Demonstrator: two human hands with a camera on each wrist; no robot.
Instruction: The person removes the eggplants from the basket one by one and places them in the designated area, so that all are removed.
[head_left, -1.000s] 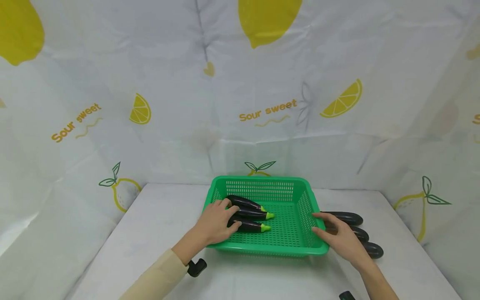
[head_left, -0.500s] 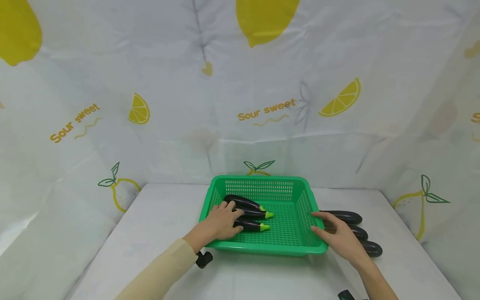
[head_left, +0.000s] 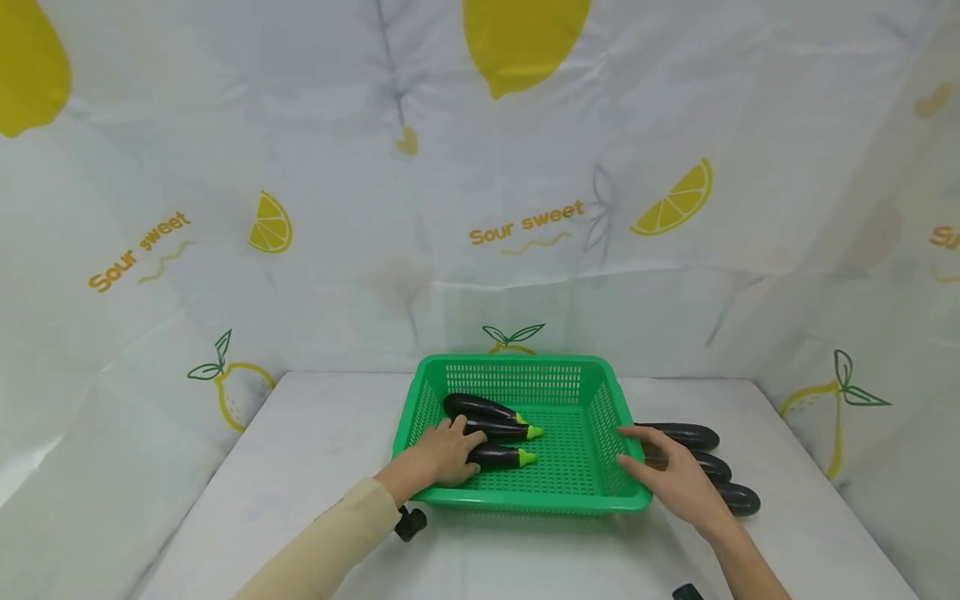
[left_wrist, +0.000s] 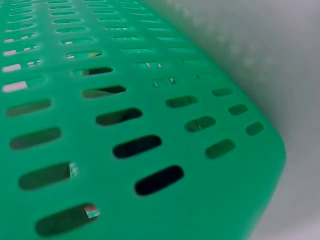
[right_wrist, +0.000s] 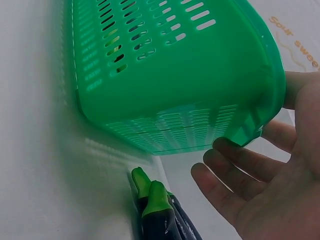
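Three dark eggplants with green stem ends lie side by side at the left in a green plastic basket (head_left: pixel 525 502). My left hand (head_left: pixel 442 454) reaches over the basket's left front corner. Its thumb and fingers straddle the nearest eggplant (head_left: pixel 495 456), whose left end is hidden under the hand. The middle eggplant (head_left: pixel 498 429) lies just beyond the fingertips, the far eggplant (head_left: pixel 480 407) behind it. My right hand (head_left: pixel 671 475) holds the basket's right rim, thumb over the edge and fingers at the outer wall (right_wrist: pixel 200 65). Only the basket's perforated wall (left_wrist: pixel 100 165) fills the left wrist view.
Three more eggplants (head_left: pixel 738 498) lie on the white table (head_left: pixel 315 467) right of the basket, partly behind my right hand; their stem ends (right_wrist: pixel 156 197) show in the right wrist view. A lemon-print sheet (head_left: pixel 337 292) hangs behind the table.
My left hand has shifted slightly right and toward me over the nearest eggplant. The view has shifted a little; the basket, eggplants and right hand otherwise look unchanged.
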